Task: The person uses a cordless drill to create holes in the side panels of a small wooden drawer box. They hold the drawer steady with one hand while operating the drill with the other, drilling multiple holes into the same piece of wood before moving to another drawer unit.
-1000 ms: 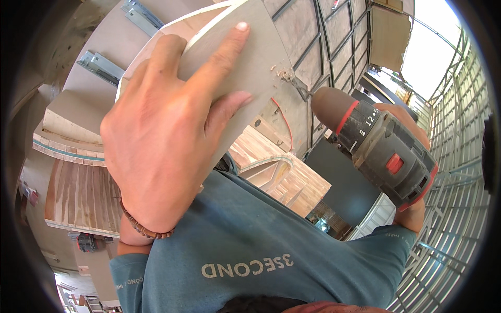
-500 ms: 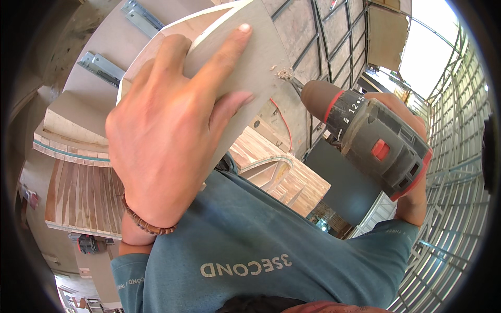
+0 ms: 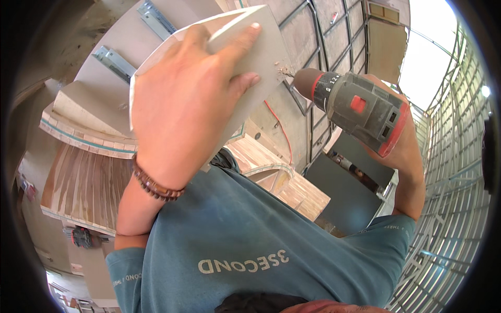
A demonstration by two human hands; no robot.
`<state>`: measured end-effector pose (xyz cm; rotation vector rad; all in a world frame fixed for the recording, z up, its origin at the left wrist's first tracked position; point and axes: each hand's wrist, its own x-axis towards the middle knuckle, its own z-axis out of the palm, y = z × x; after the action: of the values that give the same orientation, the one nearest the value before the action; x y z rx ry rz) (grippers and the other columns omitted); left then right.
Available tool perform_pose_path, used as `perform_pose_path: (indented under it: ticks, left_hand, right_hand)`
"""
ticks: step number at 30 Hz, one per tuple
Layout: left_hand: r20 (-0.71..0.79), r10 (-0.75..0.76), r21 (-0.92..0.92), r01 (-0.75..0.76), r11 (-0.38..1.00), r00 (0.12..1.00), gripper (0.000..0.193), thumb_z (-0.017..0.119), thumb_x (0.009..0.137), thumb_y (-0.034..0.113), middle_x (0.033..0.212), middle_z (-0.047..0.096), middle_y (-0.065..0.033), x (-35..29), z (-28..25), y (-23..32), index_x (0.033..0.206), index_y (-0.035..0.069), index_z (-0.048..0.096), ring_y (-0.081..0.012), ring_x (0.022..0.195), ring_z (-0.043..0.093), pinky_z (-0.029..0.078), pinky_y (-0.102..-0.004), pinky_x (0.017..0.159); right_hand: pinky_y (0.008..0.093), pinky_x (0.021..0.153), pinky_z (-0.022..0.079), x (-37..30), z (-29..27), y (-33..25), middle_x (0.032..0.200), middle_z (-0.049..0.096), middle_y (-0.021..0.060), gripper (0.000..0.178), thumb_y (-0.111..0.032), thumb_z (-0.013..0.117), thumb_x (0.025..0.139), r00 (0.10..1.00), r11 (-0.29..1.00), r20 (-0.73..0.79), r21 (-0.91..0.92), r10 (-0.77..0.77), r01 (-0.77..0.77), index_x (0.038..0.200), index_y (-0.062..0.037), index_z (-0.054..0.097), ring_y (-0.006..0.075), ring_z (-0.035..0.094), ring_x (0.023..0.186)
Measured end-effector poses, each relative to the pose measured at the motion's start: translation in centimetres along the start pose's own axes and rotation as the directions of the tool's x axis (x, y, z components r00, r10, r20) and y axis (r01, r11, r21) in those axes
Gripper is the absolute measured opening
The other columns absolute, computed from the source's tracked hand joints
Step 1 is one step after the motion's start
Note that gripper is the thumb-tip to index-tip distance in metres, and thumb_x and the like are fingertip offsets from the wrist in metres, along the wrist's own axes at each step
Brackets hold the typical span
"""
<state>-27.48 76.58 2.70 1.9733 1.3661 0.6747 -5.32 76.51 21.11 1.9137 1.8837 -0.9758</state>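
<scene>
A pale, flat board panel (image 3: 261,57) with a thin white edge stands tilted beneath the spread left hand (image 3: 190,112), its right edge met by the chuck tip of a grey-and-red cordless drill (image 3: 355,107) held level in the right hand (image 3: 402,151).

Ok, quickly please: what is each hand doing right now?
Left hand: open, fingers spread flat, pressing on the pale board.
Right hand: closed around the grip of the cordless drill, its tip at the board's edge.
</scene>
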Motion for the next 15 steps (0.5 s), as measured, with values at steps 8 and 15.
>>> perform_pose_path:
  ticks: [8,15]
  left_hand:
    - [0.028,-0.011,-0.021,0.011,1.0,1.0,0.05,0.075,0.083,0.037,0.092,0.061,-0.0075,-0.1,-0.4,0.0,0.133,0.031,0.066,-0.0283,0.081,0.065,0.051,-0.0407,0.064]
    - [0.009,-0.005,0.0,0.005,1.0,1.0,0.049,0.075,0.083,0.037,0.093,0.061,-0.0085,-0.1,-0.2,-0.1,0.132,0.031,0.067,-0.0284,0.08,0.065,0.051,-0.0408,0.063]
  right_hand:
    - [0.0313,0.085,0.051,-0.4,-0.3,-0.3,0.102,0.069,0.012,0.047,-0.004,0.075,0.069,0.998,0.997,-0.037,-0.052,-0.058,0.056,0.115,0.0028,0.064,0.0221,0.064,0.087]
    - [0.03,0.085,0.05,0.3,0.6,-0.1,0.101,0.07,0.0113,0.05,-0.002,0.075,0.07,0.999,0.995,-0.047,-0.093,-0.027,0.023,0.118,0.0021,0.063,0.0196,0.064,0.086]
